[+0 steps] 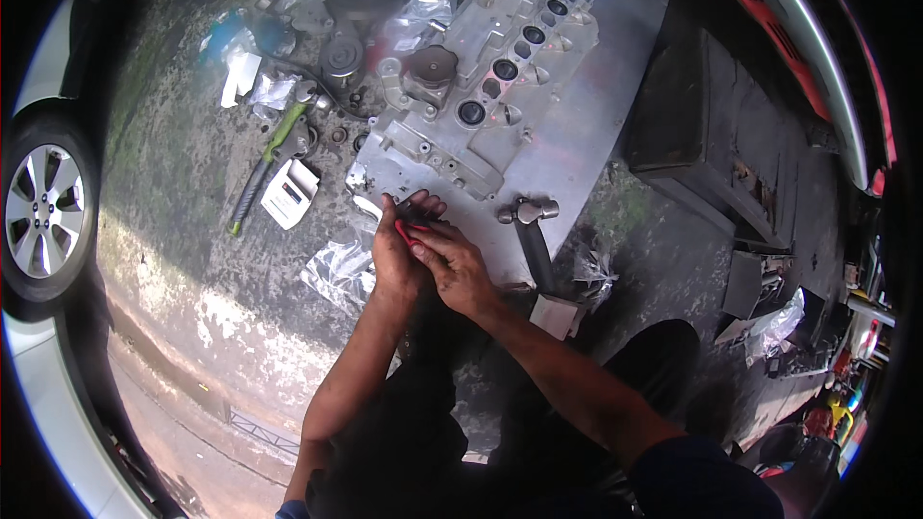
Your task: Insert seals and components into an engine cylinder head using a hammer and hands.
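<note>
My left hand (396,255) and my right hand (454,267) come together above the near edge of a silver engine valve cover (452,149). Between them is a small red and black thing (413,231), mostly hidden by my fingers, so its kind does not show. The left palm is turned up with its fingers curled round it. Right fingers press onto its red part. Round dark seals line the valve cover, and a dark round cap (433,67) sits at its left side. To the right of my hands lies a hammer (532,242) with a black handle.
The cover rests on a metal sheet (611,86). Left of it lie a green-and-grey-handled tool (264,168), a small white box (289,194) and plastic bags (341,269). Pulleys (341,56) and other parts crowd the far side. A car wheel (43,210) stands far left.
</note>
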Tool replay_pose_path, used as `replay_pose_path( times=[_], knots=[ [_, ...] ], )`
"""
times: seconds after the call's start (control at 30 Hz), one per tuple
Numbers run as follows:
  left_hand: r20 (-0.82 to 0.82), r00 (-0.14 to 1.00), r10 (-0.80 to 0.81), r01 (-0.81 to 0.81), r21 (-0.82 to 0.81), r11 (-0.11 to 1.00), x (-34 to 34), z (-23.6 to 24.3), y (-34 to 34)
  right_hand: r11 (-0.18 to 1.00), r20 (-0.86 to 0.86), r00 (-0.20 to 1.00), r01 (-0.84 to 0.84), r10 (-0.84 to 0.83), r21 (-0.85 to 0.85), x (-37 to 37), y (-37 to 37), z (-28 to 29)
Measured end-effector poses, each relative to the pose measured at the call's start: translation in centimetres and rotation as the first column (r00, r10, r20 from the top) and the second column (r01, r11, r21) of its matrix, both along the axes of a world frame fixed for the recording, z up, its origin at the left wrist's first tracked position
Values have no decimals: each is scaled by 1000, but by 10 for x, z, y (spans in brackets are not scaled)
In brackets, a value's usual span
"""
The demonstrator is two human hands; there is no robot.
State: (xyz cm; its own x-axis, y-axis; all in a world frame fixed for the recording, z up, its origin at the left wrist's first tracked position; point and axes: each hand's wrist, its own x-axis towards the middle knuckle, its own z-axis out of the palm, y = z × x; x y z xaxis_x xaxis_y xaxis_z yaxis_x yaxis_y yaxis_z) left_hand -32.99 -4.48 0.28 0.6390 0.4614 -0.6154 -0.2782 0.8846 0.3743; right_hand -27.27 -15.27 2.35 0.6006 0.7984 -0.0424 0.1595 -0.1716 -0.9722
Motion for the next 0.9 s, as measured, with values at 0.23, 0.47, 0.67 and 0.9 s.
replay_pose_path(
  times=[0.23,0.47,0.67,0.9],
  knots=[
    [-35,999,23,-18,139,990,-24,-2,-17,984,387,907,181,-167,1,5,8,-6],
    [-183,981,72,-48,133,990,-44,-1,10,947,399,870,320,-290,-8,76,34,6],
    [52,994,97,-101,84,991,-31,5,17,981,798,601,123,48,-152,127,53,-28],
    [132,990,42,-69,213,975,-45,36,64,920,611,688,-282,391,-271,27,-73,5]
  ],
)
